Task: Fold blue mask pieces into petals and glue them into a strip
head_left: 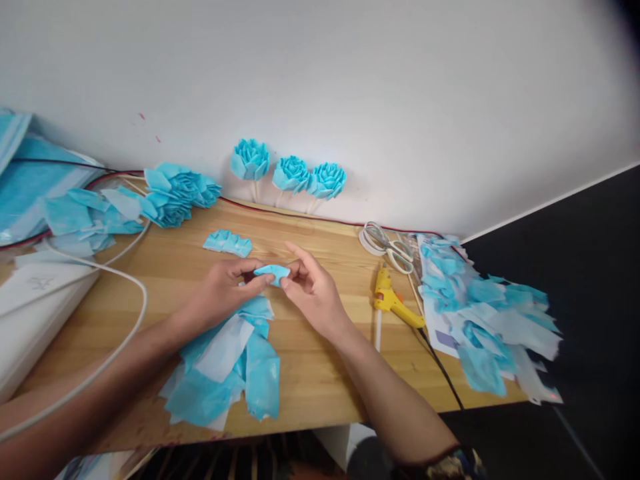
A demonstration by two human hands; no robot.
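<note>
A small, narrow, light-blue piece of thin, cloth-like material (275, 270) is held raised above the wooden worktop (320, 373), pinched at both ends by the fingers of the left hand (227, 287) and right hand (317, 293). It runs sideways, tapering leftward, its lower edge partly hidden by the thumbs.

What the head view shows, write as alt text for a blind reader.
Left hand and right hand pinch a small blue piece over a wooden table. Three blue flowers on sticks line the wall; a yellow glue gun and scissors lie to the right.
</note>
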